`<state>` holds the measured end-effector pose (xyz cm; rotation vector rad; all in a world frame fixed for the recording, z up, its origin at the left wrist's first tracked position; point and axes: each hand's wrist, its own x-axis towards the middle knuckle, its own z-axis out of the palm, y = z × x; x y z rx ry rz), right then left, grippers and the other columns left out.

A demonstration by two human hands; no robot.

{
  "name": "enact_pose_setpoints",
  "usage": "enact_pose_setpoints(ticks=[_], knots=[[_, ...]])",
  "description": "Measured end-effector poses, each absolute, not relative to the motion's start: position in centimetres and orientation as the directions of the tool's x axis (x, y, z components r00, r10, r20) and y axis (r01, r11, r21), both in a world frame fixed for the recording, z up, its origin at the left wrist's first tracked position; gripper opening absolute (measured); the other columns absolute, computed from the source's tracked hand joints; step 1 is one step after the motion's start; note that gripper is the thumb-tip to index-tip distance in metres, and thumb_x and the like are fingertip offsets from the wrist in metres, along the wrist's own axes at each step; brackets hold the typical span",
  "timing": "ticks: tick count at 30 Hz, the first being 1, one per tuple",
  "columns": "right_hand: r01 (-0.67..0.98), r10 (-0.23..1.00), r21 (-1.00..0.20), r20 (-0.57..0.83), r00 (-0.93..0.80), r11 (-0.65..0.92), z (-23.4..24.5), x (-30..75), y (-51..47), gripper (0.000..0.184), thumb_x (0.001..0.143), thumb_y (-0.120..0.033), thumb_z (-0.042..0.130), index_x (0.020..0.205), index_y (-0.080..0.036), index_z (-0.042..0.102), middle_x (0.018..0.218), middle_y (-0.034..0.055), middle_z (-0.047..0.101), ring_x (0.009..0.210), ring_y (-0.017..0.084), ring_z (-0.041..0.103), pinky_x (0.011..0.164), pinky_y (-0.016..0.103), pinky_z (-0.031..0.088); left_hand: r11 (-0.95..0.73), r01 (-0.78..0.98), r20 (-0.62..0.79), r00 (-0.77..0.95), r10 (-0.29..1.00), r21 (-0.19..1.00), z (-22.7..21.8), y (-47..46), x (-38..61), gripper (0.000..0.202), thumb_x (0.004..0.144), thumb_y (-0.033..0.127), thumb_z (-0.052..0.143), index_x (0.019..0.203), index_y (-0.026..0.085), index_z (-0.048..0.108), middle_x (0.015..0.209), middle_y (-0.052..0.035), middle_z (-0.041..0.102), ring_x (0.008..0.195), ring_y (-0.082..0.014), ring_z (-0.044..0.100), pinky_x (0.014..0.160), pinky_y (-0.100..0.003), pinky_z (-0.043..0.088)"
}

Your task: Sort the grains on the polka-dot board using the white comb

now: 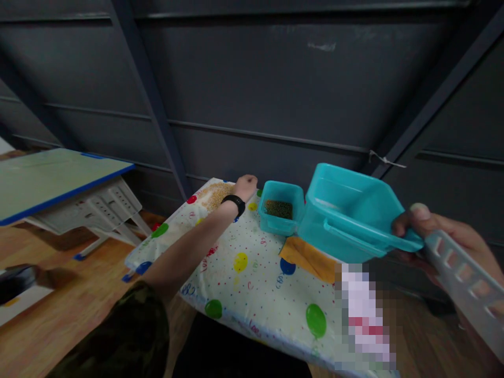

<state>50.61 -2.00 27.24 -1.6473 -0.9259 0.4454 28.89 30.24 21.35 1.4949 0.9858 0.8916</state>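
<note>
My right hand [444, 231] grips the rim corner of a large turquoise plastic container [346, 239], tilted above the right end of the table. The inside that shows looks bare. A pale grey slotted strip [468, 273] lies along that hand and wrist. At the table's far side, my left hand [246, 186] is closed, its fingers curled and partly hidden; whatever they hold cannot be made out. It is between a spread of pale tan grains [216, 195] and a smaller turquoise container [281, 226], which holds small dark green grains [279, 209]. A black band circles the left wrist.
A patterned tablecloth [255, 278] with balloon prints covers the table. An orange cloth [311, 257] lies below the containers, beside a pixelated white and red item [366, 315]. A dark panelled wall [275, 79] rises behind. Another desk [59, 176] stands at left.
</note>
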Motion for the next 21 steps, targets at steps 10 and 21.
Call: enact_pose_setpoints(ticks=[10, 21], knots=[[0.482, 0.966, -0.837, 0.238, -0.104, 0.258, 24.6, 37.0, 2.1, 0.077, 0.107, -0.089, 0.048, 0.068, -0.025, 0.063, 0.061, -0.0012, 0.057, 0.057, 0.015, 0.054, 0.057, 0.029, 0.046, 0.347, -0.138, -0.172, 0.665, 0.726, 0.928, 21.3, 13.5, 10.0, 0.074, 0.093, 0.062, 0.087, 0.157, 0.029, 0.07, 0.141, -0.0144, 0.086, 0.129, -0.0398, 0.082, 0.103, -0.05, 0.069], [0.357, 0.988, -0.93, 0.127, 0.091, 0.087, 17.0, 31.6, 7.9, 0.086, 0.088, -0.108, 0.05, 0.069, -0.027, 0.069, 0.074, 0.0074, 0.074, 0.075, 0.027, 0.069, 0.068, 0.037, 0.056, 0.545, -0.245, -0.577, -0.08, 0.813, 0.802, 13.3, 1.6, -7.0, 0.071, 0.076, 0.049, 0.092, 0.142, 0.024, 0.082, 0.114, -0.0118, 0.094, 0.124, -0.048, 0.084, 0.11, -0.058, 0.069]])
